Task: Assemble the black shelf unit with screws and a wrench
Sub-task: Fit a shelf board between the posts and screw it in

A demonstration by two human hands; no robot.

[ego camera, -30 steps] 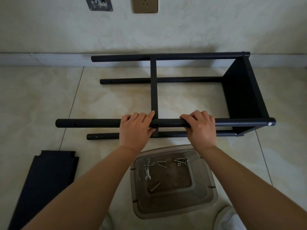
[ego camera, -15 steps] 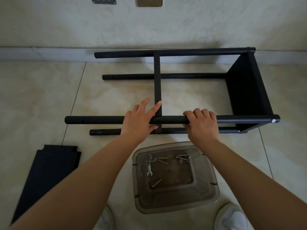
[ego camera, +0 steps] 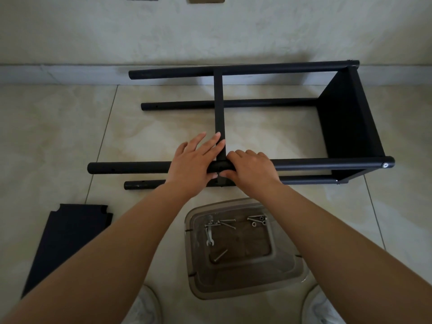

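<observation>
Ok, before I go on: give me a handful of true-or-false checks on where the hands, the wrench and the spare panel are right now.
1. Both hands are at the near upper tube, where the middle shelf panel meets it. True.
2. The wrench is in the right hand. False: it lies in the clear plastic bin with the screws.
3. The left hand has its fingers stretched out over the tube. True.
4. The loose black panel leans against the wall. False: it lies flat on the floor at the left.
5. The frame stands upright. False: it lies on its side.
</observation>
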